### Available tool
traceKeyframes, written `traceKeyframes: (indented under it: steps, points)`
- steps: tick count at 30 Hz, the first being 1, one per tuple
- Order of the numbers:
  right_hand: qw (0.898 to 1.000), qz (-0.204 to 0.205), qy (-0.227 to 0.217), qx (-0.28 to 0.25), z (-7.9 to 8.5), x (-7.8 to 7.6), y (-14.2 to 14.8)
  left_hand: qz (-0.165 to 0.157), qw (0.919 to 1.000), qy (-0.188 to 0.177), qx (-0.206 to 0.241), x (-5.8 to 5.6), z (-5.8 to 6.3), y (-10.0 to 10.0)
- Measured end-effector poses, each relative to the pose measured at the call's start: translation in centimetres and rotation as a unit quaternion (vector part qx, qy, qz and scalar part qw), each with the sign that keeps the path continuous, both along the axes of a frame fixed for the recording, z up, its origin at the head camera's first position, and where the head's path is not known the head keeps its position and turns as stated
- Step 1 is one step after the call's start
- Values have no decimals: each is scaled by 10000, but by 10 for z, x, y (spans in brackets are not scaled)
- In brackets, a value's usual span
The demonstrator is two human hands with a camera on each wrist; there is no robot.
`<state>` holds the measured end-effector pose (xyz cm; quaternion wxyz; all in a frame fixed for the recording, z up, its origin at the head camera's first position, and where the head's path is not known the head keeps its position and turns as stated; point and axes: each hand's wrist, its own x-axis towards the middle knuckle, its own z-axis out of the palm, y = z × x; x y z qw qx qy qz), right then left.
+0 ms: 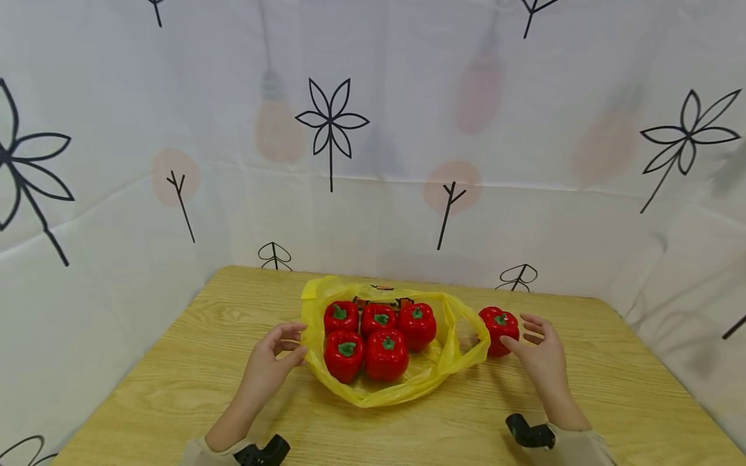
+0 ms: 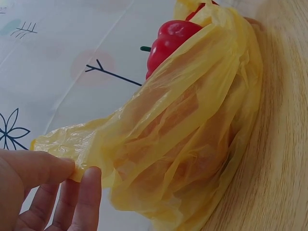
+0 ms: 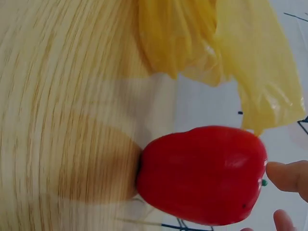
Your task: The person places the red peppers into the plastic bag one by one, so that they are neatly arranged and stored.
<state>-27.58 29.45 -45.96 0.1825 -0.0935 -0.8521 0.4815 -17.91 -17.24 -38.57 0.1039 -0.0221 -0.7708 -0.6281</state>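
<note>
A yellow plastic bag (image 1: 402,395) lies with its mouth open on the wooden table, several red bell peppers (image 1: 387,355) inside it, green stems up. At the bag's left edge, my left hand (image 1: 271,362) pinches the plastic between thumb and finger; the left wrist view shows the pinched bag edge (image 2: 84,149) drawn out toward the fingers. One more red bell pepper (image 1: 498,331) stands on the table just right of the bag. Beside that pepper is my right hand (image 1: 543,356), its fingers loosely spread. In the right wrist view a fingertip (image 3: 279,174) is right at the pepper's stem end.
The wooden table (image 1: 192,362) reaches back to a white cloth (image 1: 384,149) printed with plants and pale bulbs. The bag's right handle loop (image 1: 474,349) overlaps the lone pepper's edge in the head view. Dark devices (image 1: 530,432) are strapped on both wrists.
</note>
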Motion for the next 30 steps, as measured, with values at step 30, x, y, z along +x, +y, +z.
traceKeyframes:
  steps: [30]
  points:
    - [9809, 1450, -1264, -298, 53, 17, -21, -23, 10000, 52, 59, 2, 2, 1]
